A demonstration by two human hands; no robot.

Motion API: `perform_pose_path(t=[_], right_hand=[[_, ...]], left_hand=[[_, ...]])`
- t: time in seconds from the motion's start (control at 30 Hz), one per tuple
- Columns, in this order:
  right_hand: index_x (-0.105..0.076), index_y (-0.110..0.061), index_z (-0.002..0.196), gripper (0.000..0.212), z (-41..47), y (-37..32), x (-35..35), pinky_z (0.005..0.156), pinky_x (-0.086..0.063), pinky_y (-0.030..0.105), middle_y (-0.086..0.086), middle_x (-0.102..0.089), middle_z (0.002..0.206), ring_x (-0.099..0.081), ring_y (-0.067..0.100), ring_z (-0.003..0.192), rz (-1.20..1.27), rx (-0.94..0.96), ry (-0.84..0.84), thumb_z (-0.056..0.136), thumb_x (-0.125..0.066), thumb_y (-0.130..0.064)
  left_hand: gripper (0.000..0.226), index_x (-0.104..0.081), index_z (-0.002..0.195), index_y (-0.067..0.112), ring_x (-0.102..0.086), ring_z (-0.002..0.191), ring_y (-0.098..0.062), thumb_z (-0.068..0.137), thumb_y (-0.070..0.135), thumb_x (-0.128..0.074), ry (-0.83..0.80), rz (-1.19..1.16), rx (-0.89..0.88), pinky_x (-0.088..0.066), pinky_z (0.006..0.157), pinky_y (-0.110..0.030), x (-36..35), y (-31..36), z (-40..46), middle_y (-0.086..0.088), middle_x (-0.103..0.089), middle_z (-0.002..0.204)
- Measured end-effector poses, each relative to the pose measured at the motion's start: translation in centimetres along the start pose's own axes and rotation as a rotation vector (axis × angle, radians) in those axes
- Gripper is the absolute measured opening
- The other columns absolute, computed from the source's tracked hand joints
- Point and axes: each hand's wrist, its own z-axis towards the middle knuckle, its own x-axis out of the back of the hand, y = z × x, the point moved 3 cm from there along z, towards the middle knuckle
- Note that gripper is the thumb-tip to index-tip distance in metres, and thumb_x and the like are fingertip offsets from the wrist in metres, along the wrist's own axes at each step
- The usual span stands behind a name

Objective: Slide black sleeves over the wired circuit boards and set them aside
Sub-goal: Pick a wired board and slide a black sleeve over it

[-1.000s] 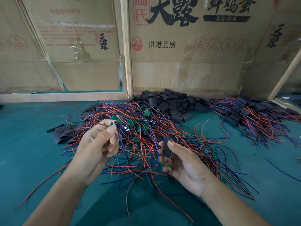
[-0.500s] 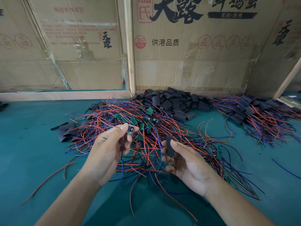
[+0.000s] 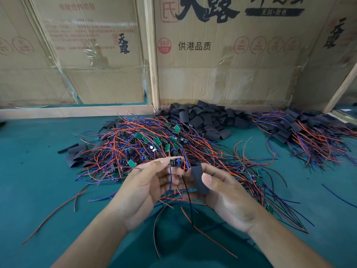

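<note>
Above the green bench (image 3: 34, 171), the left hand (image 3: 146, 188) pinches a wired circuit board (image 3: 175, 161); the right hand (image 3: 228, 198) grips a black sleeve (image 3: 199, 179) just beside it, over the wire pile (image 3: 146, 144).

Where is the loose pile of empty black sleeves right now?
In the head view, the pile of empty black sleeves lies centre-right, against the cardboard box wall, behind the tangled wired circuit boards.

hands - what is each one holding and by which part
Left hand pinches a wired board at its fingertips, wires hanging below. Right hand holds a black sleeve, thumb on its lower half.
</note>
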Motion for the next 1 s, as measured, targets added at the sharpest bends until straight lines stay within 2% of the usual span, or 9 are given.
perform_pose_path(t=[0.1, 0.23, 0.37, 0.43, 0.5, 0.63, 0.8, 0.9, 1.0], right_hand=[[-0.067, -0.007, 0.111, 0.052, -0.1, -0.2, 0.1, 0.087, -0.052, 0.041, 0.025, -0.064, 0.115, -0.061, 0.035, 0.104, 0.012, -0.005, -0.028, 0.077, -0.082, -0.043], [-0.065, -0.009, 0.113, 0.044, -0.3, -0.8, 0.1, 0.065, -0.054, 0.034, 0.012, -0.064, 0.110, -0.064, 0.025, 0.095, 0.058, -0.018, -0.110, 0.084, -0.076, -0.040], [-0.065, -0.009, 0.110, 0.047, -0.6, -1.3, 0.8, 0.051, -0.037, 0.023, 0.008, -0.060, 0.102, -0.058, 0.017, 0.081, 0.008, -0.025, -0.066, 0.081, -0.078, -0.043], [-0.065, -0.010, 0.110, 0.049, -0.7, -1.6, 1.2, 0.050, -0.029, 0.024, 0.004, -0.061, 0.100, -0.053, 0.016, 0.076, -0.037, -0.012, -0.038, 0.079, -0.079, -0.045], [-0.064, -0.009, 0.110, 0.053, -0.8, -1.9, 1.5, 0.050, -0.028, 0.023, 0.003, -0.061, 0.099, -0.050, 0.016, 0.076, -0.084, 0.000, -0.027, 0.078, -0.079, -0.048], [-0.069, -0.017, 0.106, 0.046, -1.1, -2.2, 1.5, 0.053, -0.030, 0.023, 0.015, -0.045, 0.101, -0.042, 0.018, 0.078, -0.203, -0.003, -0.056, 0.078, -0.077, -0.053], [-0.070, -0.019, 0.105, 0.042, -1.2, -2.2, 1.4, 0.057, -0.021, 0.031, 0.017, -0.043, 0.107, -0.035, 0.018, 0.077, -0.224, -0.014, -0.091, 0.080, -0.075, -0.052], [-0.070, -0.017, 0.106, 0.048, -1.2, -2.3, 1.6, 0.054, -0.022, 0.027, 0.019, -0.049, 0.107, -0.036, 0.016, 0.074, -0.219, 0.007, -0.075, 0.077, -0.077, -0.054], [-0.070, -0.015, 0.106, 0.046, -1.2, -2.4, 1.9, 0.052, -0.024, 0.023, 0.014, -0.060, 0.106, -0.038, 0.015, 0.071, -0.196, 0.028, -0.059, 0.078, -0.077, -0.051]], left_hand=[[0.039, -0.070, 0.118, 0.001, -0.059, 0.066, -0.018, 0.086, 0.023, -0.062, -0.023, 0.007, 0.000, -0.053, 0.064, -0.027, 0.0, 0.1, 0.0, -0.012, -0.069, 0.084], [0.038, -0.071, 0.119, 0.010, -0.061, 0.075, -0.017, 0.082, 0.016, -0.066, -0.153, 0.053, -0.019, -0.053, 0.072, -0.028, 0.0, 0.4, -0.2, -0.011, -0.069, 0.093], [0.047, -0.066, 0.126, 0.008, -0.063, 0.081, -0.020, 0.079, 0.007, -0.065, -0.254, 0.116, -0.042, -0.054, 0.077, -0.031, -0.1, 0.4, -0.5, -0.014, -0.068, 0.101], [0.046, -0.067, 0.123, 0.009, -0.063, 0.080, -0.024, 0.078, 0.006, -0.069, -0.256, 0.144, -0.056, -0.053, 0.075, -0.032, -0.1, 0.4, -0.6, -0.016, -0.068, 0.102], [0.042, -0.069, 0.118, 0.012, -0.064, 0.081, -0.028, 0.077, 0.007, -0.073, -0.223, 0.200, -0.068, -0.053, 0.074, -0.033, 0.0, 0.3, -0.5, -0.017, -0.069, 0.101], [0.025, -0.068, 0.108, 0.011, -0.068, 0.078, -0.028, 0.085, 0.004, -0.073, -0.196, 0.323, -0.080, -0.056, 0.072, -0.030, 0.1, 0.1, -0.7, -0.016, -0.071, 0.099], [0.028, -0.067, 0.110, 0.009, -0.073, 0.081, -0.032, 0.082, 0.005, -0.072, -0.200, 0.401, -0.078, -0.058, 0.076, -0.031, -0.5, 0.2, -0.8, -0.012, -0.067, 0.095], [0.032, -0.062, 0.113, 0.005, -0.072, 0.080, -0.030, 0.083, 0.002, -0.073, -0.214, 0.403, -0.071, -0.057, 0.075, -0.029, -0.2, 0.1, -0.6, -0.013, -0.065, 0.093], [0.040, -0.061, 0.119, 0.016, -0.070, 0.089, -0.031, 0.084, 0.007, -0.078, -0.336, 0.432, -0.025, -0.056, 0.081, -0.034, 0.2, 0.2, -0.7, -0.012, -0.067, 0.098]])
